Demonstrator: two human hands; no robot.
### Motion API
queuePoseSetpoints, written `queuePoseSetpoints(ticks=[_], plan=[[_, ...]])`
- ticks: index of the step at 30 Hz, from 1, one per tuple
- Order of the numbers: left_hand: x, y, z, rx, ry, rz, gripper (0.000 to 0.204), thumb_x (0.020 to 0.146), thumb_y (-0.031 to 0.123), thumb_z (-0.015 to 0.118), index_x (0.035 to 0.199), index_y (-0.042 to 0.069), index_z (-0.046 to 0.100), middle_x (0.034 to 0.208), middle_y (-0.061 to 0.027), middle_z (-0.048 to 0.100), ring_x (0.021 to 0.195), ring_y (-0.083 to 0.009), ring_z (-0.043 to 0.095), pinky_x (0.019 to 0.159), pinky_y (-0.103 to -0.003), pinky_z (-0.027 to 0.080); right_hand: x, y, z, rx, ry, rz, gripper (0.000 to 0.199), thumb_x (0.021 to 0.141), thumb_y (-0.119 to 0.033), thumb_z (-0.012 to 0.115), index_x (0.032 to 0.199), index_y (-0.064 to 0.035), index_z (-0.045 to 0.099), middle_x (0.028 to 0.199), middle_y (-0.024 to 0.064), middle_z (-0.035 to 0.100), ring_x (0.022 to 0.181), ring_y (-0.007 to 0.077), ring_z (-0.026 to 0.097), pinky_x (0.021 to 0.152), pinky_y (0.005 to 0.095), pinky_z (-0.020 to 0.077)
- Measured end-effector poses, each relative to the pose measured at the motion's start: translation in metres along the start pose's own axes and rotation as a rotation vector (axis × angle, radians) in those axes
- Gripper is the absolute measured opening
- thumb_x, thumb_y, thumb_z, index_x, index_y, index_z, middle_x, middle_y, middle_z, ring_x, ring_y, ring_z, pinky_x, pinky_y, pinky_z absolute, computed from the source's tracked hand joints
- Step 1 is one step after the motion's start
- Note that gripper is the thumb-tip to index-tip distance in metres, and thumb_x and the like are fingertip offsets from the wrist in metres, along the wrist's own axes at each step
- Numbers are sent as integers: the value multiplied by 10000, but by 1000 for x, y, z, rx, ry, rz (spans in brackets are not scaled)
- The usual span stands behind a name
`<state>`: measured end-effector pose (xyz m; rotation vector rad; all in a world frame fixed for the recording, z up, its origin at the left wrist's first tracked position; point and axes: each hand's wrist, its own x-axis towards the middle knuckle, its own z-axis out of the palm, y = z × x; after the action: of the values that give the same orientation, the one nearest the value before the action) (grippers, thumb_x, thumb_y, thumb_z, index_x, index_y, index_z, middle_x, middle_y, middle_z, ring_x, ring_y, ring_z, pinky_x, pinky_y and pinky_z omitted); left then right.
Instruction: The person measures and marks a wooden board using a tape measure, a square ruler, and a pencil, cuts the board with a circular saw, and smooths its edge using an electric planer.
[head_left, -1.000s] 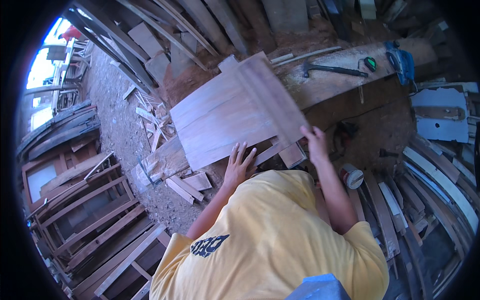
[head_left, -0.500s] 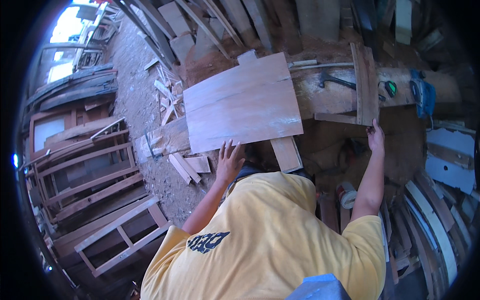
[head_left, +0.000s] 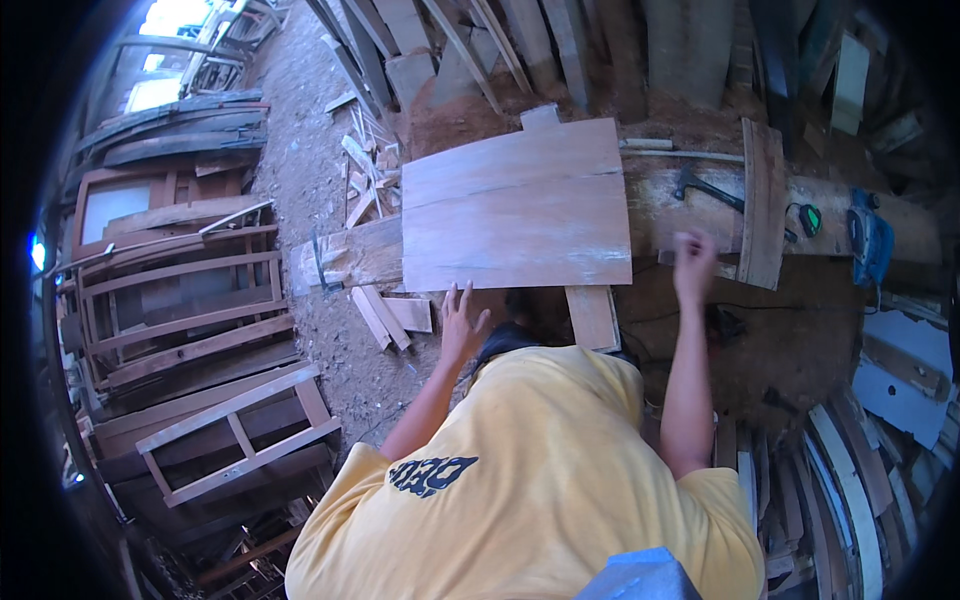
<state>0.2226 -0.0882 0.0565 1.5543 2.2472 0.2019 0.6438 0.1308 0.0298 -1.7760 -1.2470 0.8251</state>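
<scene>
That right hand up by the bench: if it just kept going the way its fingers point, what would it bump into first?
The right hand is blurred, fingers pointing up the picture toward the workbench. Straight on, it would probably meet the bench's dusty top first, between the big wooden panel and the narrow upright board, near the hammer. Depth is unclear.

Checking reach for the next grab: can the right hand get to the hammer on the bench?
Probably yes. The right hand is empty, raised just below the bench, and the hammer lies in the open just above it; the upright plank stands to its right, not between.

Bare bench (head_left: 690,205) between panel (head_left: 515,205) and plank (head_left: 762,200) (hammer (head_left: 706,187) there)
</scene>
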Motion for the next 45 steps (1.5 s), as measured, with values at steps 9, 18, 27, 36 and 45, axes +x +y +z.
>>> queuePoseSetpoints(ticks=[9, 18, 27, 36, 45], plan=[[61, 19, 6, 151, -128, 133, 829, 878, 376, 745, 1547, 36, 394, 1456, -335, 478, 1346, -466, 480, 1142, -501, 402, 33, 50, 103, 16, -260, 464, 875, 808, -422, 843, 1376, 154, 512, 1329, 276, 631, 1206, 320, 640, 968, 418, 529], [58, -26, -118, 125, -112, 85, 896, 775, 294, 784, 1523, 27, 371, 1115, -286, 597, 1016, -458, 646, 900, -509, 555, -48, -249, 44, 122, -467, -57, 311, 889, -289, 761, 800, -41, 597, 717, -33, 557, 655, 70, 501, 588, 262, 396], [61, -122, -177, -6, 7, 289, 1152, 751, 302, 855, 1637, 50, 164, 1111, -315, 640, 932, -491, 683, 829, -532, 581, -142, -452, 164, 664, -598, -399, 316, 953, -245, 744, 774, -85, 539, 700, -35, 552, 623, 33, 520, 534, 227, 441], [73, -201, -162, -324, 195, 343, 866, 818, 203, 762, 1553, 40, 334, 1050, -310, 641, 937, -528, 650, 822, -580, 547, -210, -545, 281, 672, -664, -325, 288, 925, -331, 718, 837, -109, 558, 709, -27, 534, 586, 56, 504, 508, 238, 416], [72, -208, -172, -358, 138, 302, 754, 806, 226, 784, 1449, 46, 434, 1142, -292, 627, 989, -536, 642, 848, -593, 551, -198, -561, 302, 666, -701, -400, 272, 993, -248, 644, 798, -64, 599, 691, -31, 558, 649, 54, 554, 652, 248, 486]])
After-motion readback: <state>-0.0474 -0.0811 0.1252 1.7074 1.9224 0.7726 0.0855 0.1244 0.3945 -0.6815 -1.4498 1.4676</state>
